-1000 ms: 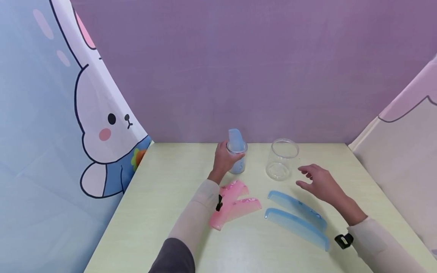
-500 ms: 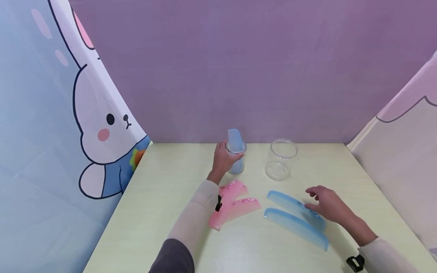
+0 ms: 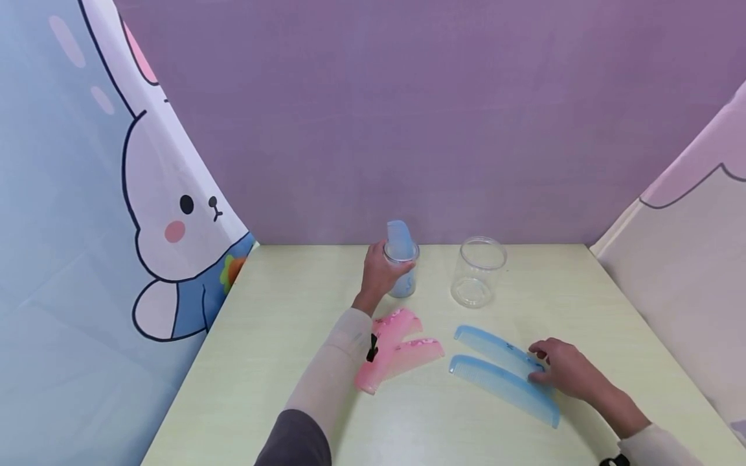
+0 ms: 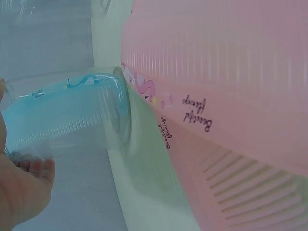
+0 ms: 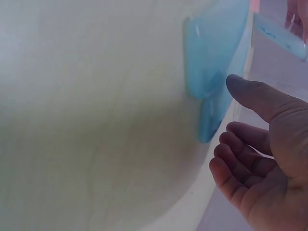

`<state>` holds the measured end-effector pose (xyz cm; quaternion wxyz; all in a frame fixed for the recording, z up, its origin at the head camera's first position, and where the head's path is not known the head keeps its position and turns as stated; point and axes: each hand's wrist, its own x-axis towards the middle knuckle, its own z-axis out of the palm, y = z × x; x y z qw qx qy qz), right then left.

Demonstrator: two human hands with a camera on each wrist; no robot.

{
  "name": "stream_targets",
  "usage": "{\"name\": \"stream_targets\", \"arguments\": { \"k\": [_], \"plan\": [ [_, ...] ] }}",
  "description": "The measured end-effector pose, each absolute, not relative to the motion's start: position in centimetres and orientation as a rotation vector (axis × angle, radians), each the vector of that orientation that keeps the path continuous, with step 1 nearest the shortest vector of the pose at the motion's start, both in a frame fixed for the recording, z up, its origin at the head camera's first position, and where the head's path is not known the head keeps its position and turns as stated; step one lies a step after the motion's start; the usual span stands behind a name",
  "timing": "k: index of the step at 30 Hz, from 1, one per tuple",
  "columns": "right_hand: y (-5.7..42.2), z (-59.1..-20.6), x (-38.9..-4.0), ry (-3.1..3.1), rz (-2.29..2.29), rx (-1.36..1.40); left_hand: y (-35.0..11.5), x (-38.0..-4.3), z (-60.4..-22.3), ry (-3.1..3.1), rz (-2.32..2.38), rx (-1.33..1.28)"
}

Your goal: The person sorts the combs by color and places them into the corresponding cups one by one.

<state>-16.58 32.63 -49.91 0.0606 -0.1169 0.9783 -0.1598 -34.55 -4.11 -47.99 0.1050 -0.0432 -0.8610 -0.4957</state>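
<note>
My left hand (image 3: 379,272) grips a small clear jar (image 3: 412,278) at the table's back. A blue comb (image 3: 399,234) stands in that jar, its end above the rim; the left wrist view shows its teeth through the wall. At the right my right hand (image 3: 564,370) is over the right end of the farther blue comb (image 3: 486,343), thumb and fingers apart. Whether it touches that comb is unclear. Just nearer lies another blue comb (image 3: 504,388), roughly parallel. In the right wrist view the thumb and loosely bent fingers of the right hand (image 5: 269,144) show beside the combs' ends.
Two pink combs (image 3: 416,358) lie partly overlapping beside the left forearm. A wider clear jar (image 3: 479,275) stands upright right of the held jar. Behind the table (image 3: 280,291) rises a purple backdrop (image 3: 419,129), with a rabbit-print cloth (image 3: 169,252) at the left.
My right hand has moved down and toward me from beside the wider jar to the farther blue comb's right end. The left hand keeps its grip on the small jar.
</note>
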Motion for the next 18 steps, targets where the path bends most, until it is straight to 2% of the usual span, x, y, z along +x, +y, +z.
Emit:
{"name": "stream_targets", "arguments": {
  "k": [18],
  "plan": [
    [33.12,-50.79,-16.17,2.999,-0.488,-0.373,-4.29,-34.81,-48.16,-2.544,-1.43,-0.14]
  ]
}}
